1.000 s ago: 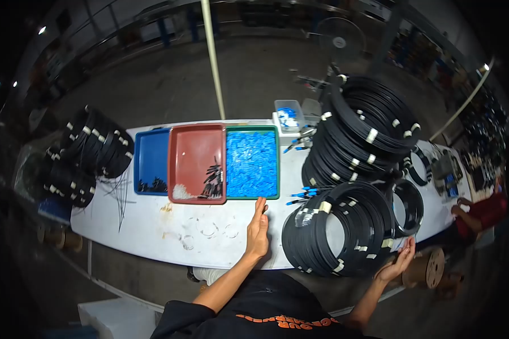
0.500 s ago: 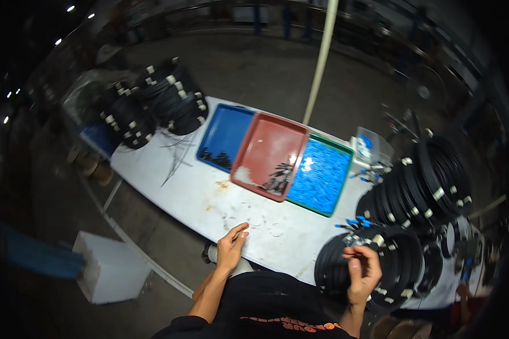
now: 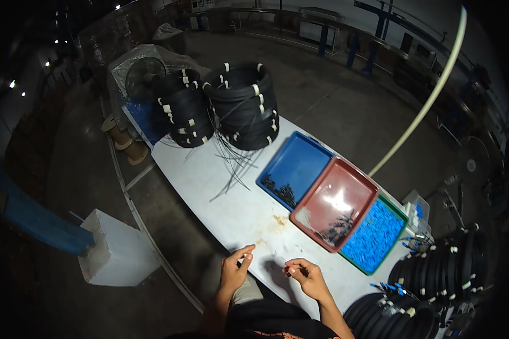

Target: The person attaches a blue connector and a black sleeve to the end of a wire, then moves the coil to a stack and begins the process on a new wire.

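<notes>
My left hand (image 3: 235, 270) is over the near edge of the white table (image 3: 209, 183), its fingers stretched forward and the thumb a little apart, holding nothing that I can see. To the right, my right hand (image 3: 307, 279) has curled fingers with thumb and fingertips close together. Anything pinched there is too small to name. Nearest beyond it lies a red tray (image 3: 335, 195) with small dark pieces and some whitish bits. Beside that are a blue tray (image 3: 297, 161) with small black pieces and a green tray (image 3: 400, 226) full of blue pieces.
Black cable coils with white ties stand in stacks at the far left (image 3: 243, 121) and at the right (image 3: 441, 271). Loose thin strands (image 3: 232, 166) lie by the left stack. A pale pole (image 3: 430, 104) rises behind the trays. A white block (image 3: 116, 248) stands on the floor at left.
My view has turned, so the trays and coils sit further right. My right hand has come from over the right-hand coils to the table's near edge, closer to my left hand.
</notes>
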Available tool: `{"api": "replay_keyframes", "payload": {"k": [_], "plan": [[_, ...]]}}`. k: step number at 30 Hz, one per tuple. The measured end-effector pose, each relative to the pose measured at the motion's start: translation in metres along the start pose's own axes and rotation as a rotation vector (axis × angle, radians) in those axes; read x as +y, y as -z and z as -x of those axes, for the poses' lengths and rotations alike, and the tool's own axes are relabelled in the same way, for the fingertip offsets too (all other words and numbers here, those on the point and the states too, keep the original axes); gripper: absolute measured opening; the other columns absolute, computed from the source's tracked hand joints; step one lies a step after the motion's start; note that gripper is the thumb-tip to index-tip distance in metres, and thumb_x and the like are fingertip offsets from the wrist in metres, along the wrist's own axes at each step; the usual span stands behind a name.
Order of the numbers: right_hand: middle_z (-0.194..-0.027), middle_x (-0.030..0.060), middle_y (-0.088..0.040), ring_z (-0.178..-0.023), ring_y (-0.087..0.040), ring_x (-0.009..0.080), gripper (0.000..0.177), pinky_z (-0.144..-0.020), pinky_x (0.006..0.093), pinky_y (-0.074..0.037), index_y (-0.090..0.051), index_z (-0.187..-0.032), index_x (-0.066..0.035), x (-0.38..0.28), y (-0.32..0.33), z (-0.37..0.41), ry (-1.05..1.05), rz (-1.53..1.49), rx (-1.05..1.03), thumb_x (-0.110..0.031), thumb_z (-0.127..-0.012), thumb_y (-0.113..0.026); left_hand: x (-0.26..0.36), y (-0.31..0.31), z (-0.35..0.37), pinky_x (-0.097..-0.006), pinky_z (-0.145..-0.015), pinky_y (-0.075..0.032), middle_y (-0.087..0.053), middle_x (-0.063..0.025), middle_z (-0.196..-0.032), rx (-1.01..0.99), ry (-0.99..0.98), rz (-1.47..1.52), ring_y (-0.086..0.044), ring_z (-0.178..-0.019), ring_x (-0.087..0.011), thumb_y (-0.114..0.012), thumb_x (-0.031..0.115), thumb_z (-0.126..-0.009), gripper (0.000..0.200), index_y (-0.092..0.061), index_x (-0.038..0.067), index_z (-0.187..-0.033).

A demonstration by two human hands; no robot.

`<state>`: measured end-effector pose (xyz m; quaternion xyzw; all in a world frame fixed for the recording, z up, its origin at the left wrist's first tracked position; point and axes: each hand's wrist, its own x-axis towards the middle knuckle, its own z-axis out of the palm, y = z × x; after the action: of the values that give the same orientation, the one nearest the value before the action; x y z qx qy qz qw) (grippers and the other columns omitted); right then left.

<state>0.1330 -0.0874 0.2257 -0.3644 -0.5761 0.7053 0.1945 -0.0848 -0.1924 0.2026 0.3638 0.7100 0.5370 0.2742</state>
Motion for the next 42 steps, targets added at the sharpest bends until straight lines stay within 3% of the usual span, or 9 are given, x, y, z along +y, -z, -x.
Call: {"api": "replay_keyframes", "payload": {"k": [7, 11, 17, 21, 24, 28, 33, 40, 42], "plan": [[-0.102, 0.0078, -0.069, -0.094, -0.065, 0.0134, 0.033, -0.088, 0.027, -0.051, -0.055, -0.132, 0.004, -0.046, -0.107, -0.214, 0.081, -0.076, -0.179, -0.007, -0.102, -0.061, -0.052, 0.109, -0.205, -0.0335, -0.106, -0.045, -0.064, -0.0186, -0.136, 0.357, -0.072, 0.205, -0.06, -0.126, -0.0244, -0.062, 0.006, -0.097, 0.04, -0.059, -0.005, -0.135], [-0.124, 0.0161, -0.067, -0.105, -0.069, 0.0231, 0.045, -0.091, 0.0337, -0.052, -0.048, -0.141, 0.003, -0.111, -0.176, -0.355, 0.113, -0.15, -0.189, -0.015, -0.102, -0.061, -0.04, 0.194, -0.32, -0.0375, -0.115, -0.036, -0.051, -0.0205, -0.15, 0.436, -0.187, 0.289, -0.048, -0.14, -0.0285, -0.063, 0.011, -0.098, 0.054, -0.046, -0.005, -0.147], [-0.11, 0.0085, -0.067, -0.089, -0.061, 0.0143, 0.045, -0.083, 0.0311, -0.051, -0.053, -0.132, 0.002, -0.205, -0.249, -0.572, 0.54, 0.193, -0.003, -0.011, -0.094, -0.071, 0.008, 0.291, -0.479, -0.0404, -0.121, -0.028, -0.035, -0.0281, -0.159, 0.528, -0.131, 0.172, -0.035, -0.149, -0.0343, -0.067, 0.031, -0.096, 0.077, -0.033, -0.009, -0.152], [-0.126, 0.0254, -0.062, -0.121, -0.06, 0.0365, 0.054, -0.104, 0.0407, -0.047, -0.051, -0.131, 0.006, -0.274, -0.274, -0.637, 0.673, 0.453, 0.366, -0.017, -0.088, -0.074, 0.016, 0.316, -0.539, -0.0391, -0.123, -0.021, -0.023, -0.0366, -0.16, 0.552, 0.192, 0.117, -0.024, -0.152, -0.0407, -0.071, 0.052, -0.087, 0.114, -0.008, -0.013, -0.156], [-0.142, 0.03, -0.051, -0.135, -0.048, 0.0435, 0.061, -0.112, 0.0451, -0.042, -0.046, -0.139, 0.005, -0.297, -0.279, -0.669, 0.785, 0.679, 0.355, -0.015, -0.088, -0.073, 0.004, 0.309, -0.563, -0.0416, -0.125, -0.018, -0.007, -0.0369, -0.163, 0.612, 0.097, 0.113, -0.016, -0.153, -0.0446, -0.075, 0.05, -0.086, 0.125, 0.01, -0.01, -0.156], [-0.143, 0.0324, -0.046, -0.132, -0.049, 0.0471, 0.069, -0.11, 0.0459, -0.044, -0.038, -0.14, 0.006, -0.314, -0.279, -0.714, 0.626, 0.83, 0.304, -0.014, -0.083, -0.071, -0.016, 0.304, -0.593, -0.0459, -0.125, -0.017, -0.012, -0.0402, -0.159, 0.749, -0.084, 0.192, -0.02, -0.151, -0.0467, -0.079, 0.037, -0.086, 0.119, 0.007, -0.008, -0.155], [-0.145, 0.0373, -0.043, -0.133, -0.05, 0.0467, 0.078, -0.111, 0.0454, -0.046, -0.028, -0.145, 0.007, -0.329, -0.282, -0.756, 0.338, 1.066, 0.163, -0.016, -0.084, -0.071, 0.001, 0.293, -0.606, -0.0529, -0.123, -0.018, -0.022, -0.0368, -0.157, 0.83, 0.022, 0.088, -0.029, -0.147, -0.0463, -0.078, 0.032, -0.087, 0.115, 0.006, -0.002, -0.157], [-0.124, 0.0345, -0.062, -0.118, -0.061, 0.0473, 0.054, -0.1, 0.046, -0.053, -0.053, -0.128, 0.006, -0.327, -0.286, -0.76, 0.436, 0.994, 0.272, -0.013, -0.081, -0.071, 0.012, 0.291, -0.612, -0.0607, -0.116, -0.015, -0.036, -0.0244, -0.143, 0.886, 0.126, -0.034, -0.042, -0.136, -0.0378, -0.07, 0.013, -0.08, 0.091, -0.012, 0.008, -0.15], [-0.12, 0.0333, -0.064, -0.117, -0.061, 0.0476, 0.043, -0.099, 0.0476, -0.052, -0.061, -0.118, 0.005, -0.327, -0.285, -0.746, 0.517, 0.921, 0.325, -0.011, -0.079, -0.068, 0.014, 0.295, -0.61, -0.0535, -0.114, -0.027, -0.039, -0.0266, -0.14, 0.923, 0.073, 0.123, -0.047, -0.13, -0.0414, -0.069, 0.006, -0.075, 0.09, -0.016, 0.006, -0.148]]}}
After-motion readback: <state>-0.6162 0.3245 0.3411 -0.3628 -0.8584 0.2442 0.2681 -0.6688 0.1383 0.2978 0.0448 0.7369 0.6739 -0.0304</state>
